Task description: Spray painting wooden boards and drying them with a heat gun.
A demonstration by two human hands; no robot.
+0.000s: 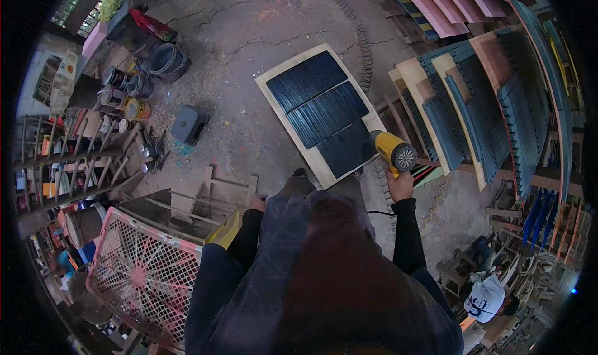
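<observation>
Heating stage: our right hand is wrapped around a yellow heat gun, aimed at the dark-slatted panel on the floor. Our left hand hangs low, grip unclear. Next, we judge, comes steady sweeping across the slats.

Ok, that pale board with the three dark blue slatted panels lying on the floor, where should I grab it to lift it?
Take the board by its bare pale margins, judging by how it lies: flat on the concrete floor, long sides open. Come from the near end by your feet, one hand per long edge, avoiding the dark slats. Your right hand holds the yellow heat gun, so it would need freeing.
</observation>
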